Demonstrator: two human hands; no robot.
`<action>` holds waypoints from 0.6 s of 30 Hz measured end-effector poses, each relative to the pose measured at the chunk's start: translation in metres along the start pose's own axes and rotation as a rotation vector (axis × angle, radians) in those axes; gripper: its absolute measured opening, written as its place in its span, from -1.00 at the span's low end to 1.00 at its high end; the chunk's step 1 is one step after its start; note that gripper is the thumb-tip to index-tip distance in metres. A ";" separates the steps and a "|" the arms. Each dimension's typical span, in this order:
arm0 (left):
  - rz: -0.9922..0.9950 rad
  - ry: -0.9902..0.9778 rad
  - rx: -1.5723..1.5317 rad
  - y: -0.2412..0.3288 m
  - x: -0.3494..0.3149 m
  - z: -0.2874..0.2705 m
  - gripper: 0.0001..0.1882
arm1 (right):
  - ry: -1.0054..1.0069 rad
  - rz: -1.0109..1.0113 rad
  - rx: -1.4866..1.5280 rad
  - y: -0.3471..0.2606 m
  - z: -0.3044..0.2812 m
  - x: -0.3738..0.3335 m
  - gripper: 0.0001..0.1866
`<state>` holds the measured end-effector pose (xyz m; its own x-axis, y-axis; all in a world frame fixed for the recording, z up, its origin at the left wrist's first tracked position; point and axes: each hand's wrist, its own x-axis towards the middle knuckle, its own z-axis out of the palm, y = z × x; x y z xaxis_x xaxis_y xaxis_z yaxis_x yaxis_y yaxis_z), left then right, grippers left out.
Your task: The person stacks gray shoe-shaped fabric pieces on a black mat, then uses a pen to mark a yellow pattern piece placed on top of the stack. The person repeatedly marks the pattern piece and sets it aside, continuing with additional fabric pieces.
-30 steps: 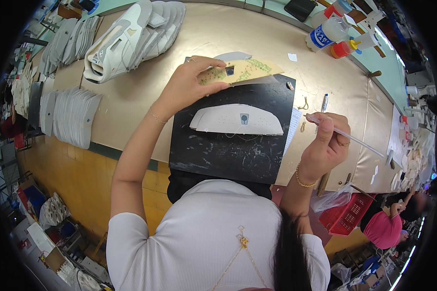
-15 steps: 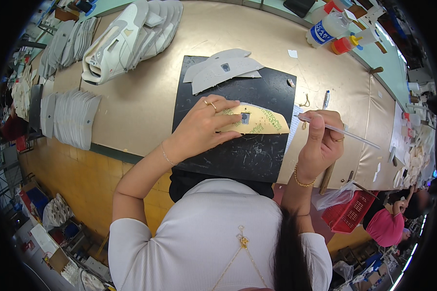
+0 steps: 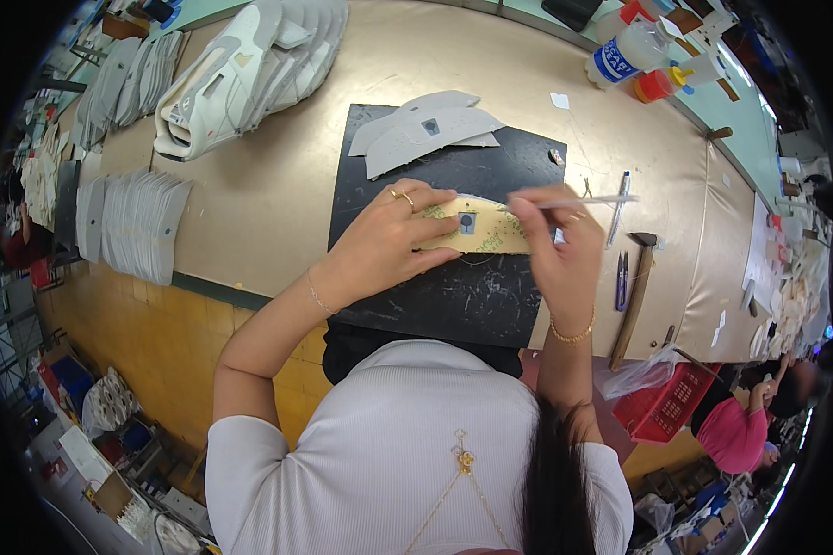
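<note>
A half-moon tan template (image 3: 491, 236) with green print and a small window lies on a black mat (image 3: 435, 296). Along its upper edge a pale grey rim shows. My left hand (image 3: 389, 227) holds the template flat, its fingers spread over the left part. In my right hand (image 3: 565, 245) a thin, pale pen (image 3: 606, 200) is pinched between thumb and fingers, over the template's right end; its tip is hidden by the fingers. Beyond the template, several grey shoe-upper pieces (image 3: 416, 139) overlap on the mat, one with a dark mark.
White-grey shoe uppers (image 3: 227, 97) are nested at the back left, near stacks of grey pieces (image 3: 139, 227). Right of the mat lie a blue-white pen (image 3: 620, 208), thread snips (image 3: 622, 282) and a hammer (image 3: 634, 310). Bottles (image 3: 625, 57) stand at the back right; a red basket (image 3: 662, 407) is below.
My right hand has moved left with the thin pen, from beside the mat onto the template's right end. The snips and hammer now show. My left hand stays in place.
</note>
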<state>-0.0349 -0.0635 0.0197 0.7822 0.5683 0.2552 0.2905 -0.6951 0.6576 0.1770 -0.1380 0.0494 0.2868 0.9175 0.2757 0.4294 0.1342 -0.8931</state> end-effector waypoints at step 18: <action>0.020 -0.017 0.020 0.003 -0.002 0.001 -0.66 | -0.329 -0.139 -0.432 0.010 0.022 0.017 -0.92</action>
<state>-0.0348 -0.0669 0.0208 0.7972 0.5466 0.2565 0.2853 -0.7154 0.6378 0.1667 -0.1130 0.0373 -0.0499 0.9799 0.1931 0.7760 0.1597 -0.6102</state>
